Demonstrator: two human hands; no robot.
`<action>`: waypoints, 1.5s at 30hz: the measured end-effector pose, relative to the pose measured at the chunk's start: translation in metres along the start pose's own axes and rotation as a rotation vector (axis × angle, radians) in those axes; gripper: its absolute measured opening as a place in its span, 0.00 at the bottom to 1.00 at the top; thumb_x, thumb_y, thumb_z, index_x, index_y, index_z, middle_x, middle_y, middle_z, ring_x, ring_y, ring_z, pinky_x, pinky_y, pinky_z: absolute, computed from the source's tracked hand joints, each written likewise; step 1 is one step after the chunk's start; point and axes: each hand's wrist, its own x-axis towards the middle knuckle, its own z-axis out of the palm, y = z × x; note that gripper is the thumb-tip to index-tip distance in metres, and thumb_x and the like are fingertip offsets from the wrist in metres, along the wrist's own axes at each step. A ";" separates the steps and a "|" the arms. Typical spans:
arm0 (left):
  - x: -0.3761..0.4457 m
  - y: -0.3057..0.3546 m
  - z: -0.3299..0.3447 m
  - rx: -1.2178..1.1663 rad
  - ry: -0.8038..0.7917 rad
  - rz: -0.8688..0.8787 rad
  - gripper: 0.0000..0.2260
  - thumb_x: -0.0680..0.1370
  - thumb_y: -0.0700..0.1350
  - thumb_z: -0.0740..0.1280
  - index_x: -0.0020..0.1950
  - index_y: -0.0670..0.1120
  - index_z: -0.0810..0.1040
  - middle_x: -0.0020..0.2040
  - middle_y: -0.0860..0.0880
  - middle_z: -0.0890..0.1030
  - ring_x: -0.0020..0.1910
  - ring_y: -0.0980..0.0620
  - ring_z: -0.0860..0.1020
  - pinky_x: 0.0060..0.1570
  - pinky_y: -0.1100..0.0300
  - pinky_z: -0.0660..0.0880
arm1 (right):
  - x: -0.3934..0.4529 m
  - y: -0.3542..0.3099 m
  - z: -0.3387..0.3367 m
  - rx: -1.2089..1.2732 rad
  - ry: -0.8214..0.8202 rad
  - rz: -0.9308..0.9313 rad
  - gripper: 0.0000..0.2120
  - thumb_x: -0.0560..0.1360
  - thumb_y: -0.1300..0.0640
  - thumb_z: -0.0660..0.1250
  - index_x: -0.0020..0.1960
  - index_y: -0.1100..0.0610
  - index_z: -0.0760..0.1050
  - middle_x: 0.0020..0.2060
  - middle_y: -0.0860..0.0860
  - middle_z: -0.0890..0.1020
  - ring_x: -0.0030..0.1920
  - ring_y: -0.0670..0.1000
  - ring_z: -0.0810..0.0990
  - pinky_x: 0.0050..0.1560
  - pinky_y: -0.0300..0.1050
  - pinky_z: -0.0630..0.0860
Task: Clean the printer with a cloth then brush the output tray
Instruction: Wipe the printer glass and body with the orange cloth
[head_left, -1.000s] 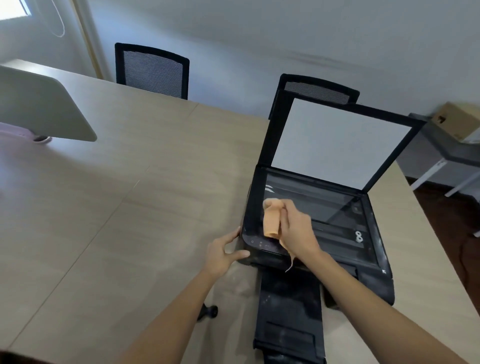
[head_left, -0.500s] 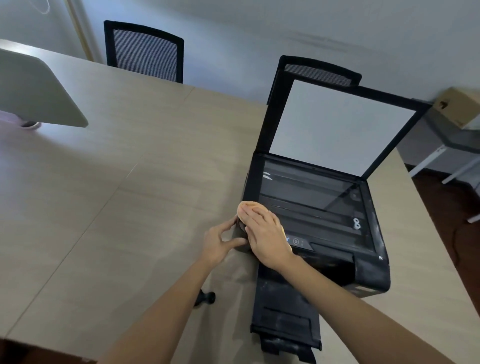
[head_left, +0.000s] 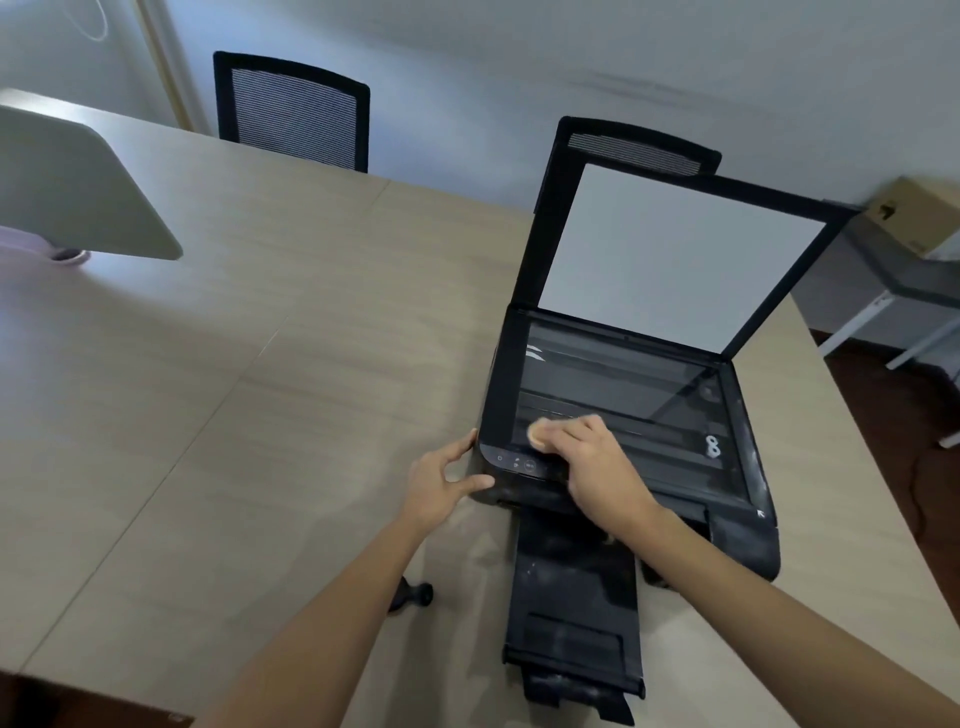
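Peach-coloured cloth peeks out from under your right hand. Your fingers curl over it and press it down on the front left part of the scanner glass, just behind the button strip. Your left hand is spread wide, with the thumb and fingers touching the front left corner of the black printer and holding nothing.

The printer sits near the right edge of the tabletop. Its lid stands up at the back, white on the inside. The output tray sticks out toward you and reaches the near tabletop edge. It looks dusty.

You have lots of bare tabletop to the left of the printer. A small dark object lies beside your left arm. Two chairs stand behind the tabletop.
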 end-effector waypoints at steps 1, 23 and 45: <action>0.000 0.000 0.001 0.012 0.000 -0.001 0.33 0.67 0.50 0.77 0.70 0.51 0.71 0.65 0.52 0.77 0.66 0.57 0.73 0.67 0.59 0.68 | 0.008 -0.012 0.006 0.035 0.024 -0.019 0.25 0.70 0.71 0.61 0.63 0.53 0.76 0.64 0.48 0.77 0.56 0.56 0.74 0.57 0.54 0.74; -0.001 0.005 -0.001 0.093 -0.006 -0.027 0.31 0.69 0.53 0.75 0.70 0.53 0.71 0.65 0.54 0.77 0.65 0.57 0.73 0.63 0.60 0.69 | -0.041 -0.020 0.046 -0.024 0.145 0.027 0.31 0.67 0.71 0.62 0.68 0.55 0.71 0.65 0.51 0.76 0.66 0.54 0.70 0.67 0.55 0.66; -0.007 0.013 0.005 0.115 0.013 -0.021 0.28 0.71 0.48 0.74 0.70 0.47 0.71 0.65 0.51 0.78 0.64 0.53 0.74 0.58 0.60 0.69 | -0.043 -0.012 0.042 0.028 0.192 0.169 0.31 0.63 0.72 0.59 0.65 0.59 0.74 0.63 0.54 0.78 0.63 0.59 0.74 0.64 0.57 0.70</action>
